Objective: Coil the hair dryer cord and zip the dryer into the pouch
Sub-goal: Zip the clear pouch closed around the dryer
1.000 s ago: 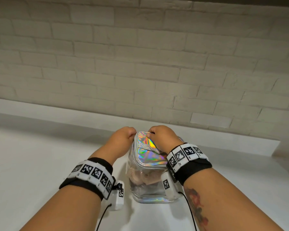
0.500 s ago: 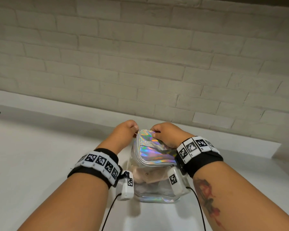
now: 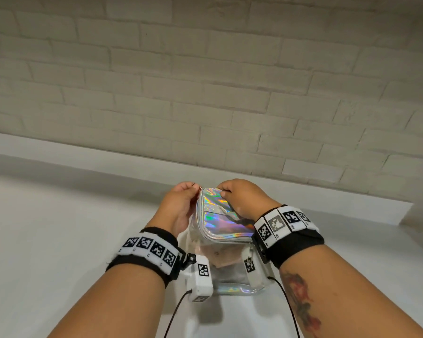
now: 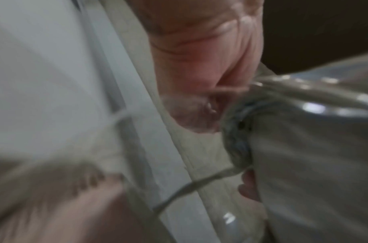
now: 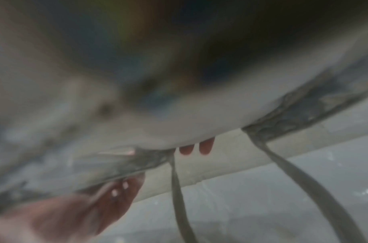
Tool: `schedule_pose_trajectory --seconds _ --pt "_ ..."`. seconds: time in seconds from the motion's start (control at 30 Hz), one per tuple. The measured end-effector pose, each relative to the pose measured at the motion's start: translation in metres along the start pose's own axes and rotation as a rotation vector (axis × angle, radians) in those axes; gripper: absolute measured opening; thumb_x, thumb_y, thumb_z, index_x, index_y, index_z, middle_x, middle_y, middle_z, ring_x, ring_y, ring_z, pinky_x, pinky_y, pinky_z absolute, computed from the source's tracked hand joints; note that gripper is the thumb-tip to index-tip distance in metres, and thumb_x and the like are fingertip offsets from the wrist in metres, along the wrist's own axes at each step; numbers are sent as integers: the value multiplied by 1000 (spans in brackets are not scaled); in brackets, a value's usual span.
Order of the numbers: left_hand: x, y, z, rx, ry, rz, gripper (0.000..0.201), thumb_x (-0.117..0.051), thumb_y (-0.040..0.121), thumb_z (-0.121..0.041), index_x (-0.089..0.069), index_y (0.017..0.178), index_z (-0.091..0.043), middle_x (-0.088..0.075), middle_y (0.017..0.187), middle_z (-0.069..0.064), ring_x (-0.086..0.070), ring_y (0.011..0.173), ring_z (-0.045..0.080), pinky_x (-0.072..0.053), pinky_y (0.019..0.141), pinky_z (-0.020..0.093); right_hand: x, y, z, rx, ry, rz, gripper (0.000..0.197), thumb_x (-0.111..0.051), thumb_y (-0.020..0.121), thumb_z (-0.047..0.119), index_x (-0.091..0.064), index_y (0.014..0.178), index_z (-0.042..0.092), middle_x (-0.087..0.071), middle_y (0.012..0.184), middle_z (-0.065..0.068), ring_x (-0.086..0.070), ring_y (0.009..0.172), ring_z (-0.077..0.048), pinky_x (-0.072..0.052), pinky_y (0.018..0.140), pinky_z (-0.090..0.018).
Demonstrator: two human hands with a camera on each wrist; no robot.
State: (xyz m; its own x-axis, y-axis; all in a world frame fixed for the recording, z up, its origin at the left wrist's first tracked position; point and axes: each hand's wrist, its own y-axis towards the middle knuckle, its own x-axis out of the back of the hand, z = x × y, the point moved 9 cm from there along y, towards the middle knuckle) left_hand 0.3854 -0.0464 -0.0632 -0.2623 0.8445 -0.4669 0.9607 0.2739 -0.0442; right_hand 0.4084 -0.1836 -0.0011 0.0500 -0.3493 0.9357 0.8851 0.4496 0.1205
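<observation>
The dryer looks already stowed: a pale pink shape is showing through the clear plastic walls of the boxy pouch with its glossy iridescent silver lid, which is standing on the smooth white counter. Judging by the hands, zipping is nearly finishing. The left hand is pinching a small metal zipper pull at the lid's far corner; the right hand is gripping the lid's far edge, steadying it.

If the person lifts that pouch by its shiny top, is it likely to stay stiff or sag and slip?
The pouch would probably sag: its holographic top already creases under the right hand. The glossy clear walls look slippery. Something pinkish inside may weigh down the bottom, so it may swing.
</observation>
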Motion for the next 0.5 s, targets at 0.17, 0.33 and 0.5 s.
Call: schedule_pose_trajectory --seconds 0.17,0.33,0.5 --pt "0 -3 4 -55 -164 -5 21 -47 97 -7 -55 78 -9 -53 65 5 -50 51 12 -49 49 21 2 0 -15 -100 -45 -93 26 -45 93 29 -65 110 30 -66 113 -5 -60 104 -32 -49 89 -40" --pt "-1 -14 -5 -150 -76 122 19 -50 95 -5 -59 80 -11 -60 60 -4 -52 54 6 -47 59 17 8 6 -29 -187 -35 -122 28 -52 86 22 -66 110 26 -66 116 -8 -59 107 -35 -48 93 -42" --pt "-11 -30 -23 -268 311 289 21 -55 91 0 -63 74 -11 -63 64 -8 -53 60 4 -44 66 12 15 12 -39 -252 -35 -171 24 -53 88 25 -69 102 14 -66 113 -16 -60 103 -37 -48 86 -35"
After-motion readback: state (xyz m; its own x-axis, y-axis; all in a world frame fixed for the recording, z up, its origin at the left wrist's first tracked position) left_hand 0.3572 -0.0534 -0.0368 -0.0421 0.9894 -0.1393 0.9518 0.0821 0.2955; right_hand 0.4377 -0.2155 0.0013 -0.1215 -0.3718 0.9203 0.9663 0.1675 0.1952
